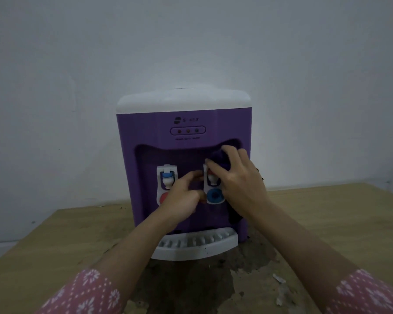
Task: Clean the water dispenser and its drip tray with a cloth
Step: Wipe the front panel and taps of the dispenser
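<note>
Cloth (222, 158) — dark purple, nearly the colour of the dispenser (184, 141) — is bunched under the right hand (238, 177), whose fingers curl over it and press it into the upper right of the recess, just above the right tap (212, 177). The left hand (184, 196) reaches in beside that tap, fingers bent toward it; it seems to steady or hold the tap aside so the cloth can get round it, though whether it truly grips anything I cannot tell. The left tap (166, 177) is untouched. The dispenser stands at the desk's (43, 245) back edge, against the wall, which probably keeps it from sliding under the pressure. The drip tray (197, 244) juts from its base toward the desk's front, white and slotted, not yet wiped by my guess. A dark stain spreads over the desk before the tray.
</note>
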